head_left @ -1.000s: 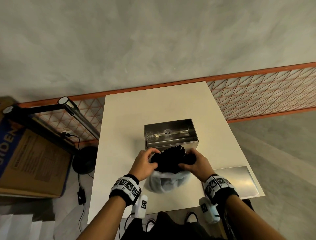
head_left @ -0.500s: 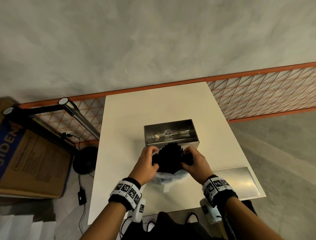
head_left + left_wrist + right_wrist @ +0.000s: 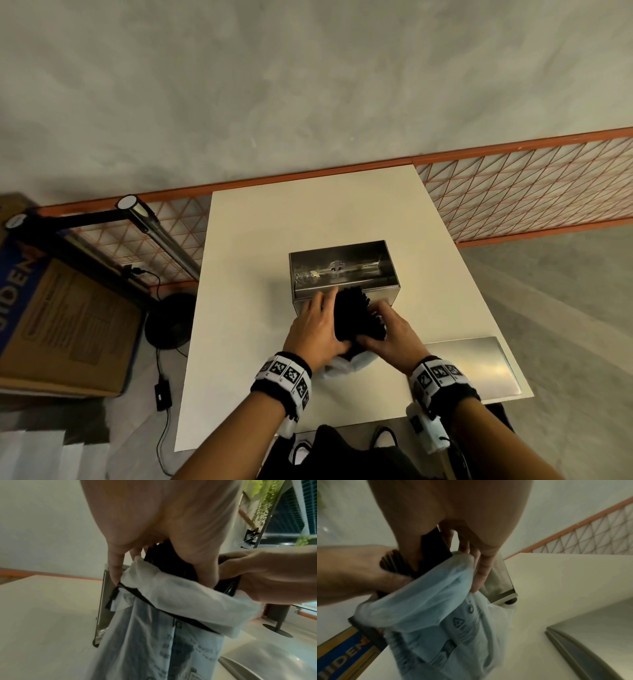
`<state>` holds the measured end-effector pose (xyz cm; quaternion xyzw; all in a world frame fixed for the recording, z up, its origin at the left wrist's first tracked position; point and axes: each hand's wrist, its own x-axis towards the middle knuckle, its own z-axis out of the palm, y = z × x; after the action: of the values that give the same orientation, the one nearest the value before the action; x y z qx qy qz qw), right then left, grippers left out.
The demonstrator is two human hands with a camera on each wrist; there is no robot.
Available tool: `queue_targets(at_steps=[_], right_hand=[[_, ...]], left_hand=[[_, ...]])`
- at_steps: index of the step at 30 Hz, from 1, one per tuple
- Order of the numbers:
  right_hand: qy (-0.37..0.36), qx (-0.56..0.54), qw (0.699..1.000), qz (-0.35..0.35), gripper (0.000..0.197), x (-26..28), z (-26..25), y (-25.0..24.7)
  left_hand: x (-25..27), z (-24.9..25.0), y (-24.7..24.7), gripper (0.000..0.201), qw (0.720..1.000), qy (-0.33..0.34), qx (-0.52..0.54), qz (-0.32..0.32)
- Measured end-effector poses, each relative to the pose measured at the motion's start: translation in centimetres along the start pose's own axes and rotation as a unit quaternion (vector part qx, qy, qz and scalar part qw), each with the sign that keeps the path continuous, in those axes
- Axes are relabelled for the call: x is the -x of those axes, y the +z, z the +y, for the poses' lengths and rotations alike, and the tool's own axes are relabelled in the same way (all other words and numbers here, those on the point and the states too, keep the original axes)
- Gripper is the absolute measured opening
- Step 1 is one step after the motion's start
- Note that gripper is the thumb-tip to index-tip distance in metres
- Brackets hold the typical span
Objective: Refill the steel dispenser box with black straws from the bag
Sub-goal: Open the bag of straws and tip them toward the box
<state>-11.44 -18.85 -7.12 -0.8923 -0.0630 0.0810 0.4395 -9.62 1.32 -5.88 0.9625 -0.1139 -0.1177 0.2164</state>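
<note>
Head view showed the left hand (image 3: 317,330) and the right hand (image 3: 388,334) wrapped from either side around one thick bundle of black straws (image 3: 356,317), lifted partly out of the bag (image 3: 346,365) and tilted toward the open steel dispenser box (image 3: 342,270) just beyond it on the white table (image 3: 260,246). Both hands were curled snugly around the bundle, the left one's fingers (image 3: 115,566) reaching down its far side. The thin translucent bag hung limp from the bundle's lower part (its printed film bunched below the thumbs). The straws would probably be light, smooth and slippery against each other, stiff along their length yet easy to crush, so the bundle would tend to splay or shed strays if squeezed unevenly. A grip around the middle, with even pressure from both sides, looked safest. The flat steel lid (image 3: 476,366) lay on the table's near right corner, apart from the box.
</note>
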Motion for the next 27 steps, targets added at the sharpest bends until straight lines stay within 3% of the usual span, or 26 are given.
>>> queue_targets(at_steps=[4,7,11,16,19,23,27], right_hand=[[0.042,-0.037,0.996,-0.067,0.107,1.1,1.1,-1.4],[0.067,-0.033,0.99,-0.116,0.122,1.7,2.0,-1.4],[0.1,-0.024,0.985,-0.136,0.115,1.8,1.9,-0.3],[0.089,-0.092,0.991,-0.033,0.065,0.6,1.8,0.1],[0.07,-0.064,0.995,-0.016,0.054,0.0,1.5,-0.2],[0.097,-0.025,0.993,-0.058,0.059,-0.2,2.6,0.6],[0.111,-0.022,0.991,-0.069,0.071,0.1,3.1,0.5]], left_hand=[[0.2,-1.5,0.5,0.072,0.997,-0.018,0.069,0.001],[0.5,-2.3,0.8,0.056,0.996,-0.011,0.092,-0.009],[0.7,-1.9,0.6,0.04,0.992,0.006,0.125,0.031],[0.9,-1.4,-0.8,0.029,0.974,0.034,0.176,0.138],[1.1,-2.1,-1.0,0.028,0.967,0.058,0.189,0.163],[1.2,-3.5,-0.4,0.032,0.98,0.059,0.148,0.117],[0.5,-3.9,-0.8,0.031,0.982,0.051,0.145,0.113]])
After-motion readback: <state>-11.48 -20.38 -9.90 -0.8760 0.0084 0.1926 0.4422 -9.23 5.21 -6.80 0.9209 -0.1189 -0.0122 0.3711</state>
